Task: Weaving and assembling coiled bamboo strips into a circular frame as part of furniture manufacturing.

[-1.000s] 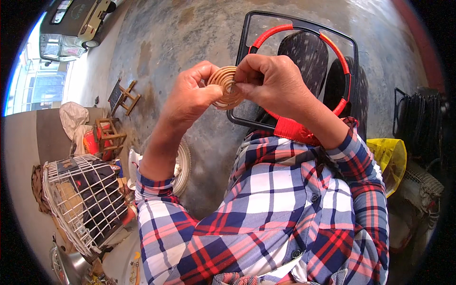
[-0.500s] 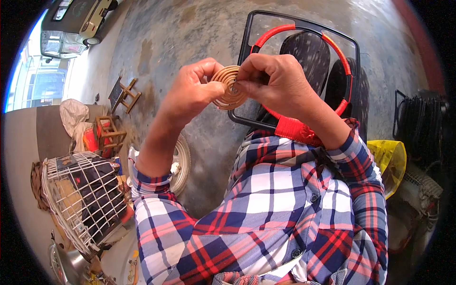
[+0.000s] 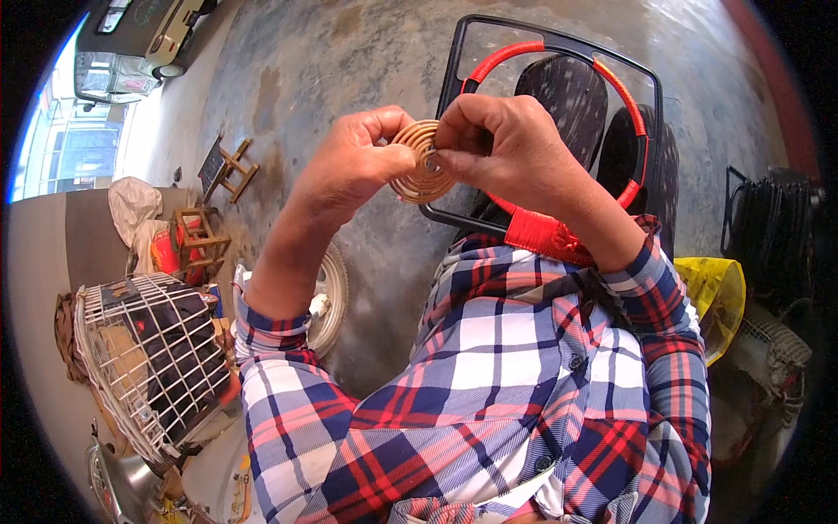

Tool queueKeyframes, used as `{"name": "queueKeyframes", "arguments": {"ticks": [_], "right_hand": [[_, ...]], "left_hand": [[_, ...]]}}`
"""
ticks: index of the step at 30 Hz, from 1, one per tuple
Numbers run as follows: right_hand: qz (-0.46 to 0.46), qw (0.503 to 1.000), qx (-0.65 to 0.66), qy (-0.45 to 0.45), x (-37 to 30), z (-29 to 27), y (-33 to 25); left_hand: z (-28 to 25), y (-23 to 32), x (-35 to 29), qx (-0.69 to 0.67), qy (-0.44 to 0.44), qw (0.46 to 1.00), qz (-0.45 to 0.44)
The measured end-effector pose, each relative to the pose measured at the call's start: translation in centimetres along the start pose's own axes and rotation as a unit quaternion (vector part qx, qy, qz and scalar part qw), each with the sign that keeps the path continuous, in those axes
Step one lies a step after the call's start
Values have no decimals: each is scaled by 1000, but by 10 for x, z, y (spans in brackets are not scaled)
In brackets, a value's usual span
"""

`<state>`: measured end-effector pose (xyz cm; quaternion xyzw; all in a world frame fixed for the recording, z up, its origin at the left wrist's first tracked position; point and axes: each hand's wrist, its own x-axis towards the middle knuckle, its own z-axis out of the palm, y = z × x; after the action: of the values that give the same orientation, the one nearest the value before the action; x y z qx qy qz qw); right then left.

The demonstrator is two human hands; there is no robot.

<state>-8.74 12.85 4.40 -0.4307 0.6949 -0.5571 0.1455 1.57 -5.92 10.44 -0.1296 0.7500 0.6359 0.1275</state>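
Between my two hands is a flat tan spiral coil (image 3: 421, 185), made of concentric rings and held up in front of me. My left hand (image 3: 358, 162) pinches its left edge, thumb on the face of the rings. With thumb and fingers closed, my right hand (image 3: 506, 144) grips the coil near its middle and right side. Below the hands, a black rectangular frame (image 3: 456, 61) with a ring wrapped in red cord (image 3: 506, 58) lies across my legs. A red woven band (image 3: 537, 237) sits at its near side, against my shirt.
At left stand a white wire basket (image 3: 166, 367) holding dark cloth, a spoked wheel (image 3: 332, 301), a small wooden stool (image 3: 199, 240) and another tipped stool (image 3: 229, 170). A vehicle (image 3: 144, 48) is at the far left. Black frames (image 3: 768, 218) and a yellow bag (image 3: 720, 297) are at right.
The hands and the coil hold nearly the same position. My left forearm has shifted very slightly left, and the view has moved a little.
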Motion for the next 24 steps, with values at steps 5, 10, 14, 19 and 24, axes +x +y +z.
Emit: {"name": "queueKeyframes", "arguments": {"ticks": [5, 10, 14, 19, 24], "right_hand": [[-46, 998, -42, 7, -1, -2, -1], [-59, 996, -65, 10, -1, -2, 0], [-84, 993, -82, 3, 0, -4, -1], [-103, 993, -54, 7, -1, -5, -2], [-67, 997, -34, -18, 0, -6, -1]], "left_hand": [[-2, -3, 1, 13, -11, 1000, 5], [-5, -6, 2, 1, -19, 1000, 3], [-4, -5, 3, 5, -26, 999, -17], [-6, -7, 5, 14, -27, 999, -18], [-6, -4, 4, 11, -40, 999, -29]]}}
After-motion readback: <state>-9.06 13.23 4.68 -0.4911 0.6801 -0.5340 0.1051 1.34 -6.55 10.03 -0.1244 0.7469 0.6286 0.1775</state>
